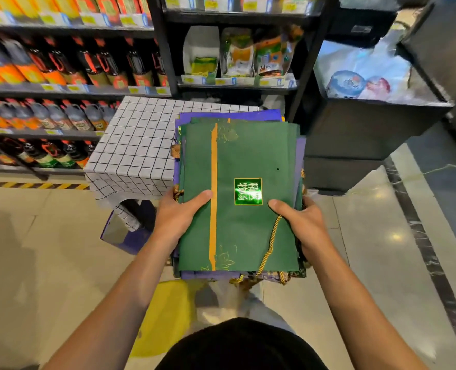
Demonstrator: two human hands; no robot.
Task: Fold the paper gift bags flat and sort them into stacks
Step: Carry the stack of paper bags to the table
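Between both hands we see a stack of flattened gift bags [237,198] held up in the air, in front of the tabletop [138,145] with its white grid-pattern cover. Top bag [248,161] is dark green with a vertical orange stripe and a shiny green square label; purple bags [229,114] show underneath, edges poking out at the far end and sides. Left hand [180,216] grips the stack's left edge, thumb lying on top of the green bag, fingers hidden below. Right hand [300,222] grips the right edge the same way, thumb on top. We note a gold twisted cord handle [268,252] trailing across the green bag near the right thumb and off the near edge. Store shelves [69,89] with bottles [93,65] stand behind on the left; a black cabinet [368,121] is on the right. Yellow stool [168,316] is on the floor [48,249] below the stack. Another purple bag [125,233] lies on the floor beside the tabletop's leg.
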